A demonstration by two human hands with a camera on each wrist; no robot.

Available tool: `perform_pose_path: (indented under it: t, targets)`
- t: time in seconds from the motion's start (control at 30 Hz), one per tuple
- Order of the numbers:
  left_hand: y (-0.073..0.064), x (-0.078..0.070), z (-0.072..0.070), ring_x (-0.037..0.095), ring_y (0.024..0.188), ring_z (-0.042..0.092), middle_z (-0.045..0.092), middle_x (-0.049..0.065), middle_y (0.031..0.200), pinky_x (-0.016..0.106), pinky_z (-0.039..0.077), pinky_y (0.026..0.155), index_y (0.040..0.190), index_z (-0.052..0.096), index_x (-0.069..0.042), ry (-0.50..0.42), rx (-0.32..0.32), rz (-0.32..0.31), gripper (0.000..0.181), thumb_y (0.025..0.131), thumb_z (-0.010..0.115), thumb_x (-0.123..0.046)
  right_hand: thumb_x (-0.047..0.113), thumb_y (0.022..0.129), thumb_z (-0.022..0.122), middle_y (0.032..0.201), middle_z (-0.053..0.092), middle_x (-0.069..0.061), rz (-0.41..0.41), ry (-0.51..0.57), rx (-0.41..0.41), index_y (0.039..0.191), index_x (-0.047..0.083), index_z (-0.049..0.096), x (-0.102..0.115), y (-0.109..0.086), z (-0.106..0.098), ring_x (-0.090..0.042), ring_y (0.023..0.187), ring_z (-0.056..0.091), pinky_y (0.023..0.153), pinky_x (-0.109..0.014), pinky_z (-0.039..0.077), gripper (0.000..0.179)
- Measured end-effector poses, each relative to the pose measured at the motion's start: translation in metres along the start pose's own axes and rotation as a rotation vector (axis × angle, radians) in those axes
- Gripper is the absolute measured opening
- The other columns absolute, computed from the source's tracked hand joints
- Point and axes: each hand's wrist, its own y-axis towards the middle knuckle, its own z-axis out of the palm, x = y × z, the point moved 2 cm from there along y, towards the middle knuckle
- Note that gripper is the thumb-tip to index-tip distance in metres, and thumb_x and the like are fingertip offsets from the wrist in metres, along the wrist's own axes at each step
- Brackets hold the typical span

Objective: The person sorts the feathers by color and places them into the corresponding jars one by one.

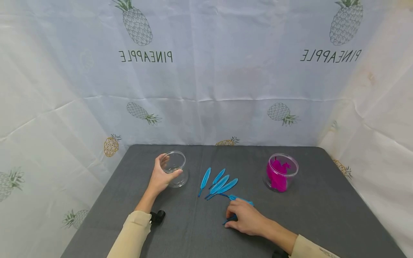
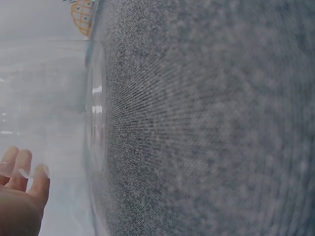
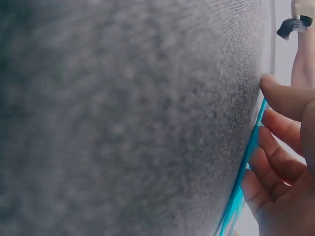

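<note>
My left hand (image 1: 160,179) holds a clear round jar (image 1: 181,181) by its side, the thumb in front and the fingers around the far left wall. The jar stands upright on the table; no contents show inside it. In the left wrist view the fingertips (image 2: 40,172) lie against the transparent wall. My right hand (image 1: 246,216) hovers low over a blue feather (image 1: 233,218), fingers bent, thumb apart from them. Seen from the right wrist, that feather (image 3: 238,189) lies flat beneath the fingertips. Another blue feather (image 1: 237,197) pokes out beyond the knuckles.
Several blue feathers (image 1: 205,178) lie fanned out between the hands. At the right stands a second clear jar (image 1: 292,175) with bright magenta pieces (image 1: 278,177) inside. A dark grey cloth covers the table (image 1: 309,222); pineapple-print curtains (image 1: 206,79) enclose its back and sides.
</note>
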Motion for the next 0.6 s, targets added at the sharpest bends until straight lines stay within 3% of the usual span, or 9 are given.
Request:
perform_pose_path:
  t: [0.13,0.23,0.6]
  targets:
    - [-0.007,-0.023,-0.002,0.046,0.147,0.028,0.032,0.031,0.154,0.057,0.024,0.119,0.155,0.015,0.007,-0.001,0.011,0.001,0.099,0.086,0.083,-0.014,0.038,0.087,0.082,0.086,0.055,0.02,-0.013,-0.031,-0.012,0.085,0.024,0.068,0.0,0.003,0.002,0.002,0.078,0.045,0.07,-0.02,0.044,0.02]
    - [-0.009,-0.031,-0.002,0.045,0.147,0.028,0.032,0.031,0.154,0.057,0.025,0.119,0.155,0.015,0.008,0.01,0.015,-0.002,0.097,0.087,0.082,-0.014,0.038,0.088,0.081,0.084,0.053,0.02,-0.012,-0.046,-0.008,0.083,0.025,0.066,-0.001,0.005,0.004,0.001,0.078,0.044,0.069,-0.02,0.044,0.021]
    - [-0.008,-0.025,-0.001,0.045,0.147,0.027,0.031,0.03,0.154,0.061,0.023,0.118,0.155,0.014,0.007,-0.013,0.015,-0.01,0.098,0.087,0.082,-0.013,0.032,0.092,0.078,0.08,0.048,0.018,-0.14,-0.127,-0.027,0.082,0.025,0.063,0.004,0.008,0.005,0.003,0.072,0.039,0.065,-0.015,0.039,0.019]
